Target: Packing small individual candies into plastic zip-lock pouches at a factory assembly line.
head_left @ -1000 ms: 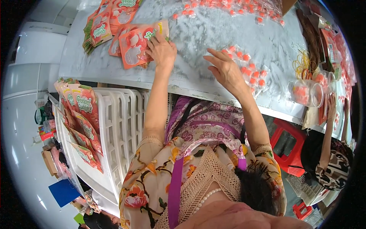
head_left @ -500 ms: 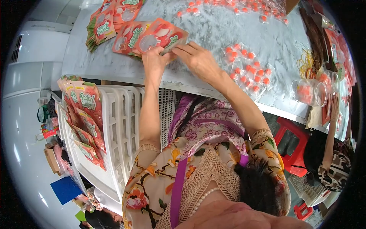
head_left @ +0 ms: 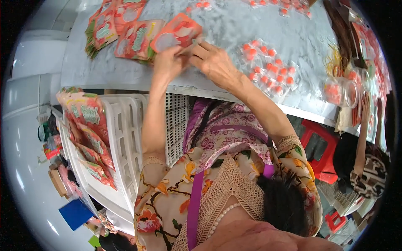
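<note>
A red printed pouch (head_left: 178, 30) with a clear window is between my two hands over the near part of the table. Its lower edge is pinched by my left hand (head_left: 168, 62), which is partly blurred. My right hand (head_left: 213, 62) grips the pouch's right corner with bent fingers. Just left of it, more red pouches (head_left: 136, 39) lie overlapping on the table. Farther left is a thicker stack of pouches (head_left: 104, 29). To the right of my right hand, small clear-wrapped orange-red candies (head_left: 274, 69) lie in a loose heap.
More wrapped candies (head_left: 284, 6) are spread at the table's far side. A clear jar (head_left: 348, 94) lies at the right, near another person's hand (head_left: 365, 109) and yellow rubber bands (head_left: 333, 58). White plastic crates (head_left: 125, 125) holding filled-looking pouches (head_left: 90, 113) stand left. A red stool (head_left: 320, 146) is at right.
The pouch in my hands has tilted, and its right corner has come slightly left. The whole view has shifted a little. My hands stay close together on it.
</note>
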`<act>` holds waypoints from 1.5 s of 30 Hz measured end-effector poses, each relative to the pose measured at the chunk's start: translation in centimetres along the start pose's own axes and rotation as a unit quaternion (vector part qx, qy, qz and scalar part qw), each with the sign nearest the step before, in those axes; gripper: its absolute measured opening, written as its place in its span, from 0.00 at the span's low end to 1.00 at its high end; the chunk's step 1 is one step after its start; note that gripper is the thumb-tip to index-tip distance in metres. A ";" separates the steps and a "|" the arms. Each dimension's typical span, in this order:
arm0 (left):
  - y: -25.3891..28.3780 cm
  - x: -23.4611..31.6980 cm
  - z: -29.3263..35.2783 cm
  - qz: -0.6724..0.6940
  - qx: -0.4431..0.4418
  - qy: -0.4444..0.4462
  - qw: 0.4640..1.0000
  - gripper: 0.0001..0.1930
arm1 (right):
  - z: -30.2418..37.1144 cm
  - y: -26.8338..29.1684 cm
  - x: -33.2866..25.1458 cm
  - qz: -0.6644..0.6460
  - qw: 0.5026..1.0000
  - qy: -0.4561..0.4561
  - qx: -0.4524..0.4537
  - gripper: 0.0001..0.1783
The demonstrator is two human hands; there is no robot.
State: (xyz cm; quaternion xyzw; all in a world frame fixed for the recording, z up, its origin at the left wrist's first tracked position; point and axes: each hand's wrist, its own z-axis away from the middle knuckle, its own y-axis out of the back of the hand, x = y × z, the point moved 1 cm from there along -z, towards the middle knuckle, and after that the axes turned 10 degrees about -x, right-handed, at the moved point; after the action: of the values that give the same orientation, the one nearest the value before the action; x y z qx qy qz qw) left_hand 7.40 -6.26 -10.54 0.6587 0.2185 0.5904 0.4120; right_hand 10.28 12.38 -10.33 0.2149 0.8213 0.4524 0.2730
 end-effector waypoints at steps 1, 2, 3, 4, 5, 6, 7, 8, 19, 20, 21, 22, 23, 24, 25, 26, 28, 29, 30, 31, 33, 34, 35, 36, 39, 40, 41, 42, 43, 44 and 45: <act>0.7 -0.6 -0.1 -0.005 0.032 0.004 0.999 0.10 | 0.2 0.3 -0.1 0.009 0.999 -0.008 -0.039 0.15; 2.1 -1.1 -0.4 -0.006 0.104 -0.004 0.995 0.14 | 0.7 0.2 -0.8 0.012 0.999 -0.024 -0.045 0.15; 3.3 -1.0 -0.6 -0.008 0.178 -0.009 0.984 0.18 | 0.9 0.2 -1.9 0.019 1.000 0.000 -0.019 0.15; 3.0 -0.2 -0.7 0.001 0.167 -0.016 0.986 0.18 | 1.4 0.5 -2.2 0.028 0.999 0.025 0.007 0.15; 2.8 0.5 -0.4 0.042 0.142 -0.034 0.988 0.19 | 2.3 1.1 -1.5 0.033 0.999 0.017 0.003 0.15; 2.9 0.8 -0.2 0.079 0.118 -0.050 0.989 0.20 | 3.1 1.7 -1.0 0.001 1.000 0.012 0.012 0.18; 3.0 1.1 -0.2 0.081 0.115 -0.051 0.989 0.20 | 4.1 2.2 -0.4 -0.031 0.999 0.008 0.021 0.20; 2.8 1.5 -0.3 0.155 0.098 -0.056 0.981 0.20 | 5.3 2.5 0.0 -0.029 0.999 0.004 0.019 0.20; 1.2 4.7 -2.4 0.080 0.104 -0.057 0.990 0.10 | 9.6 0.3 5.1 0.092 0.949 -0.299 -0.048 0.38; 1.2 5.4 -2.4 0.065 0.092 -0.051 0.992 0.10 | 9.5 0.5 5.1 0.070 0.953 -0.292 -0.049 0.33; 1.0 5.9 -2.4 0.050 0.081 -0.046 0.994 0.11 | 9.6 0.2 5.1 0.070 0.952 -0.293 -0.049 0.33; 0.7 6.2 -2.4 0.050 0.080 -0.046 0.994 0.11 | 9.7 -0.4 5.2 0.072 0.954 -0.290 -0.032 0.27; 0.4 6.4 -2.4 0.038 0.085 -0.056 0.994 0.11 | 9.9 -0.8 5.3 0.076 0.955 -0.286 -0.014 0.21; 0.1 6.8 -2.5 0.026 0.090 -0.067 0.993 0.11 | 10.0 -1.1 5.6 0.076 0.955 -0.287 -0.013 0.21; -0.2 7.1 -2.6 0.025 0.089 -0.069 0.993 0.11 | 10.2 -1.3 5.8 0.087 0.959 -0.271 -0.002 0.18; -0.4 7.4 -2.7 0.041 0.075 -0.043 0.995 0.13 | 10.2 -1.5 5.9 0.096 0.963 -0.252 0.009 0.15; -0.9 7.9 -2.9 0.056 0.062 -0.019 0.996 0.16 | 10.4 -1.5 5.9 0.084 0.967 -0.238 0.027 0.13; -1.4 7.9 -3.1 0.029 0.069 -0.039 0.996 0.17 | 10.4 -1.5 6.0 0.072 0.972 -0.220 0.043 0.11; -1.7 8.1 -3.3 0.002 0.077 -0.059 0.995 0.17 | 10.5 -1.6 6.2 0.072 0.973 -0.215 0.047 0.11; -2.1 8.3 -3.5 0.000 0.082 -0.059 0.995 0.17 | 10.7 -1.5 6.6 0.047 0.971 -0.218 0.082 0.09; -3.2 9.0 -4.0 -0.005 0.061 -0.061 0.996 0.18 | 10.4 -1.3 7.0 0.022 0.969 -0.214 0.117 0.07; -3.9 8.9 -4.3 0.017 0.050 -0.041 0.998 0.19 | 10.3 -1.0 7.0 -0.043 0.948 -0.252 0.187 0.06; -4.4 9.6 -4.4 0.019 0.053 -0.042 0.998 0.19 | 10.5 -0.6 7.1 -0.104 0.916 -0.292 0.254 0.05; -4.9 10.1 -4.4 0.025 0.055 -0.025 0.998 0.18 | 9.7 0.6 6.5 -0.106 0.918 -0.286 0.252 0.05; -5.9 10.8 -4.7 0.027 0.067 -0.039 0.997 0.17 | 7.2 4.9 5.8 -0.435 0.686 -0.475 0.339 0.05; -6.2 10.8 -4.8 0.037 0.064 -0.048 0.996 0.17 | 6.1 6.1 5.7 -0.455 0.664 -0.426 0.413 0.05; -6.6 11.1 -4.9 0.048 0.056 -0.063 0.995 0.16 | 5.3 6.6 5.8 -0.466 0.635 -0.376 0.488 0.05; -6.9 11.9 -4.9 0.048 0.054 -0.066 0.995 0.16 | 4.5 6.2 6.4 -0.419 0.653 -0.346 0.528 0.04; -7.0 12.6 -4.7 0.049 0.047 -0.061 0.996 0.16 | 3.7 5.7 6.5 -0.417 0.652 -0.347 0.530 0.04; -6.9 13.1 -4.7 0.050 0.044 -0.054 0.996 0.17 | 2.8 5.2 6.4 -0.335 0.702 -0.319 0.542 0.03; -6.7 13.4 -5.0 0.051 0.042 -0.055 0.996 0.17 | 2.4 4.7 6.7 -0.247 0.744 -0.290 0.549 0.03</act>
State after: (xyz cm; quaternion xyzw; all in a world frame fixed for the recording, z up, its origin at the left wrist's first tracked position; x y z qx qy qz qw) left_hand 6.74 9.38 -8.09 0.7170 0.1867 0.5639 0.3649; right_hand 7.24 20.19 -9.06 0.2378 0.8335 -0.2440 0.4350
